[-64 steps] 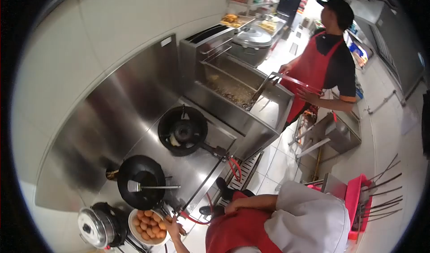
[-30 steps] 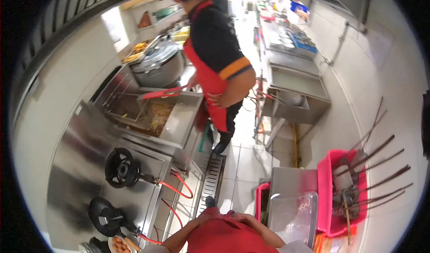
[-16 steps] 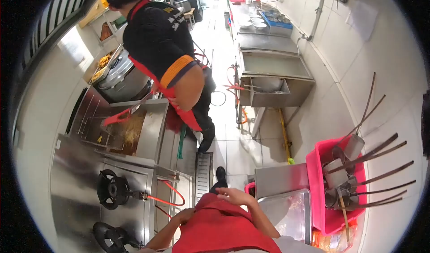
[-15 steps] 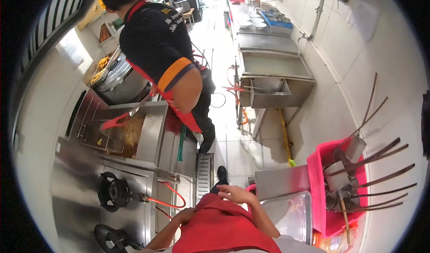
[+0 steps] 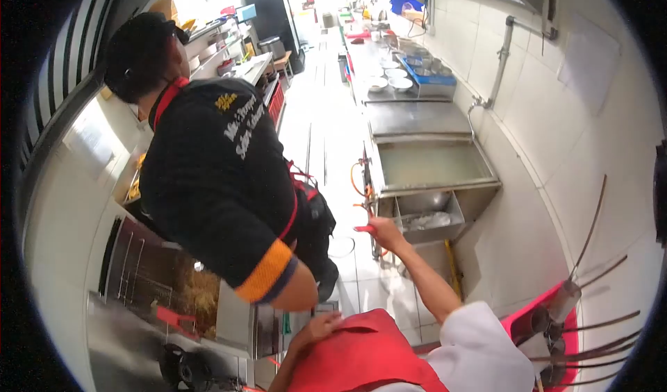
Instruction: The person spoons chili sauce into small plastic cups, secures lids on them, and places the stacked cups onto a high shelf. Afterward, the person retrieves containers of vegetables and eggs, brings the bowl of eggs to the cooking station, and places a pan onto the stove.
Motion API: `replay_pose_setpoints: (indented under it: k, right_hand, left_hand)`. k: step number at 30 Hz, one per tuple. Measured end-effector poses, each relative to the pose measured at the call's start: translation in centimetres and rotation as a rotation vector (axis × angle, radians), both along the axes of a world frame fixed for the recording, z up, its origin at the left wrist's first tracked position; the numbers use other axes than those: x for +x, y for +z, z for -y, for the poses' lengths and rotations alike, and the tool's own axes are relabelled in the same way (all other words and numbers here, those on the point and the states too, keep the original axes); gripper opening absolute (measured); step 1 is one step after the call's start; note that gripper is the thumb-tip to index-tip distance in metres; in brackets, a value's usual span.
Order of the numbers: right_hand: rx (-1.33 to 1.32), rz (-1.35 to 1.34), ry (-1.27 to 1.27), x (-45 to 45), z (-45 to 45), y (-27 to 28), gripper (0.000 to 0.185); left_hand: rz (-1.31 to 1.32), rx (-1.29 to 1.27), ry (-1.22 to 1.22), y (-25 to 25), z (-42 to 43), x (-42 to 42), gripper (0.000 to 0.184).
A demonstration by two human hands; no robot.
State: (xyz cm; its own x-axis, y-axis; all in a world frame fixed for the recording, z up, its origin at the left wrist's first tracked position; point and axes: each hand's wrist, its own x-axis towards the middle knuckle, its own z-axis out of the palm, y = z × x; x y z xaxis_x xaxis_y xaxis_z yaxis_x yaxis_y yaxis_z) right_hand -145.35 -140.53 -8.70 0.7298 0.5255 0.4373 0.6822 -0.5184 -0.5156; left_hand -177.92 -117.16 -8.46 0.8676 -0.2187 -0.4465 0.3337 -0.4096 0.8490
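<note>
My right hand [image 5: 382, 232] is stretched forward at the end of my arm, closed on a red handle [image 5: 364, 229] beside the metal basin stand. The rest of that tool cannot be made out. My left hand [image 5: 322, 324] lies near my waist against the red apron [image 5: 368, 350], fingers extended, with nothing visible in it. Just beyond my right hand, a small metal compartment [image 5: 431, 220] below the sink [image 5: 434, 164] holds something pale and metallic.
A co-worker [image 5: 215, 177] in a black shirt stands close on the left by the fryer [image 5: 229, 312], where a red-handled tool [image 5: 175, 318] lies over the oil. Black burner [image 5: 184, 368] at lower left. Long handles stick out of a pink bin [image 5: 571, 350] at right. Bowls [image 5: 397, 78] stand on the counter.
My right hand has moved from my waist forward to the basin and closed on the red handle. The view has come closer to the co-worker and the sink. My left hand remains at the apron.
</note>
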Motion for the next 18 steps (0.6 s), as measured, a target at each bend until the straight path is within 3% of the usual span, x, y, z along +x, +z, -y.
replay_pose_setpoints:
  k: [1, 3, 5, 9, 12, 15, 18]
  right_hand:
    - [0.046, -0.042, 0.018, 0.1, 1.6, 2.0, 0.028]
    - [0.339, -0.017, 0.028, 1.1, 4.9, 6.0, 0.032]
    - [0.811, -0.23, -0.013, 4.9, 9.1, 6.3, 0.026]
    - [1.088, -0.161, -0.13, 11.1, 16.8, 11.7, 0.041]
    - [1.2, -0.233, -0.306, 16.3, 23.5, 12.4, 0.045]
    - [1.332, -0.399, -0.367, 20.0, 29.2, 11.2, 0.048]
    - [1.506, -0.588, -0.234, 24.1, 33.9, 7.6, 0.046]
  left_hand:
    - [-0.063, -0.074, -0.034, 1.6, -0.1, 0.1, 0.049]
    - [0.261, -0.25, -0.253, -2.8, -1.1, -0.7, 0.05]
    - [0.239, -0.319, -0.283, -2.1, -0.1, 2.5, 0.05]
    - [0.162, -0.461, -0.285, 1.6, 4.1, 6.6, 0.051]
    - [0.187, -0.001, -0.446, 2.9, 6.4, 14.6, 0.052]
    - [-0.071, -0.154, -0.2, -0.5, 9.4, 19.5, 0.053]
    - [-0.17, -0.116, -0.208, 0.1, 11.0, 23.3, 0.055]
